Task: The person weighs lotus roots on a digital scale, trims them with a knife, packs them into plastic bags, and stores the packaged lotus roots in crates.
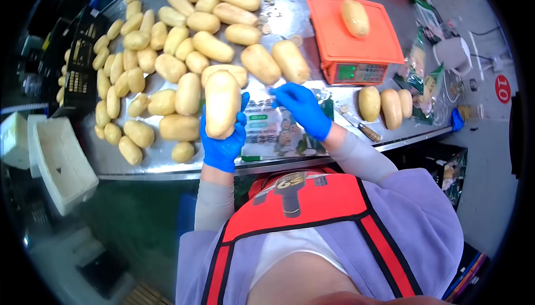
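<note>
Blue-gloved left hand [224, 144] is grasping a pale yellow, stout oblong root [223, 101] from below, fingers wrapping its lower end. Head view: root is standing lengthwise up the picture, being held near the table's front edge, partly covering another root behind it. Blue-gloved right hand [304, 111] is reaching in from the other side, fingers bending and pointing toward the held root, a gap lying between. Cannot tell whether its fingertips are pinching anything. Below and between the hands, a printed, partly clear plastic sheet or bag [264, 129] is lying flat on the shiny grey metal table [290, 18].

Many similar pale yellow roots [176, 38] are spreading over the left part of the table, some touching, some lying apart. Two thick ones [290, 61] are resting side by side just beyond the hands. Farther right, an orange-red, flat-topped scale [345, 49] is bearing a single pale root [355, 18]; its small green display is glowing. Just below it three roots [391, 109] are lying in a row, and a brown-handled metal tool [369, 132] is resting beside them, near the right forearm. Glossy printed plastic packets [418, 60] are lying along the right side. Black slatted plastic crate [83, 54] is standing at far left; below it, a white open box [61, 143].
</note>
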Demonstrator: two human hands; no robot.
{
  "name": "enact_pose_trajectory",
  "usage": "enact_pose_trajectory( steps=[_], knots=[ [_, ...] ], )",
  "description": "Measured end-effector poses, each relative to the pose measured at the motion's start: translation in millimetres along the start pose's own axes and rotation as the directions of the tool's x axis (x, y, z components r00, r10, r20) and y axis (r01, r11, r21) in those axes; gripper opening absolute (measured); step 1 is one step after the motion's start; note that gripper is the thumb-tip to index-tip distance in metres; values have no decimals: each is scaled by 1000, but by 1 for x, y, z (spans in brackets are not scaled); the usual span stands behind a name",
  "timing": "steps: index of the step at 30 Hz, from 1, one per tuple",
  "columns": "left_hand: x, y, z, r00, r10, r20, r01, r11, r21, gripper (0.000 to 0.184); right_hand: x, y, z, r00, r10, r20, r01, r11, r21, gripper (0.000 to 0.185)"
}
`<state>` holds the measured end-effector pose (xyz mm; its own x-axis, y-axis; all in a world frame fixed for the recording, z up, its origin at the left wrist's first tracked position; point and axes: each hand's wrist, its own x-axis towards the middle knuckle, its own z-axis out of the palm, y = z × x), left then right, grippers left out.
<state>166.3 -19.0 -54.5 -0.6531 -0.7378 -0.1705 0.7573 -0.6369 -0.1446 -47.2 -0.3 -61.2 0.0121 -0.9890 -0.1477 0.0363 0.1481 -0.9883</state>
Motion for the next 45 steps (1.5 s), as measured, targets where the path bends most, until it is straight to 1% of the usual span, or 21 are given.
enact_pose_trajectory(
  steps=[1, 4, 5, 7, 9, 12, 17, 19, 23, 25, 26, 27, 29, 31, 33, 34, 35, 37, 38, 40, 45],
  knots=[
    [5, -6, -1, 1000, -18, 2, 18, 1000, 2, 69, -17, 8, -20, 998, -10, -61, 12, 999, 32, 19],
    [11, -21, -9, 999, -26, -43, 30, 996, 85, 76, -68, 42, -96, 943, -150, -296, 28, 925, -380, 21],
    [12, -27, -13, 998, -37, -47, 41, 995, 87, 76, -86, 57, -124, 887, -337, -316, 89, 796, -599, 22],
    [19, -38, -21, 996, -67, -54, 70, 995, 69, 73, -124, 72, -164, 837, -414, -357, -29, 619, -785, 23],
    [28, -51, -26, 993, -104, -56, 108, 992, 60, 71, -148, 78, -188, 910, -277, -309, -152, 469, -870, 27],
    [45, -79, -20, 980, -49, -195, 73, 990, 118, 57, -154, 83, -187, 936, -232, -264, -142, 438, -888, 33],
    [68, -116, -10, 976, -187, -110, 212, 930, 300, 71, -152, 91, -198, 976, -131, -174, -105, 420, -901, 28],
    [71, -128, -13, 967, -255, -17, 248, 923, 294, 76, -159, 91, -209, 986, -101, -131, -64, 494, -867, 30],
    [82, -140, -23, 977, -183, -110, 208, 932, 295, 82, -177, 67, -222, 987, 24, -156, -140, 596, -790, 31],
    [87, -143, -22, 974, -160, -160, 222, 815, 536, 85, -183, 63, -224, 959, -24, -283, -109, 888, -447, 28],
    [88, -146, -18, 969, -195, -151, 246, 807, 537, 87, -184, 66, -223, 934, 110, -340, -140, 988, -67, 24],
    [91, -150, -18, 967, -205, -152, 255, 804, 537, 87, -184, 65, -224, 931, 110, -349, -141, 988, -65, 24],
    [96, -157, -19, 955, -289, -61, 258, 713, 652, 83, -180, 55, -228, 918, 263, -296, -109, 887, 449, 23],
    [101, -165, -19, 971, -226, -79, 210, 646, 734, 80, -174, 27, -223, 906, 296, -304, -143, 887, 438, 22],
    [105, -172, -18, 992, -82, -95, 123, 483, 867, 75, -165, 10, -216, 885, 182, -429, -185, 982, 36, 22],
    [105, -174, -15, 993, 0, -118, 110, 353, 929, 71, -159, 4, -212, 887, -8, -462, -86, 979, -182, 23],
    [104, -177, -12, 993, 15, -119, 106, 349, 931, 71, -154, -2, -210, 879, -168, -446, -15, 926, -378, 25],
    [104, -180, -6, 999, 18, -45, 43, 106, 993, 75, -144, -20, -205, 882, -269, -388, -19, 800, -599, 26],
    [104, -180, -4, 999, 21, -49, 48, 54, 997, 78, -138, -24, -202, 882, -269, -387, -18, 801, -599, 26],
    [103, -189, 8, 999, 31, 23, -24, 46, 999, 77, -126, -31, -197, 856, -486, -177, 171, 589, -790, 27],
    [98, -186, 6, 994, 47, 101, -97, -84, 992, 75, -114, -46, -180, 870, -486, -79, 234, 550, -801, 28]
  ],
)
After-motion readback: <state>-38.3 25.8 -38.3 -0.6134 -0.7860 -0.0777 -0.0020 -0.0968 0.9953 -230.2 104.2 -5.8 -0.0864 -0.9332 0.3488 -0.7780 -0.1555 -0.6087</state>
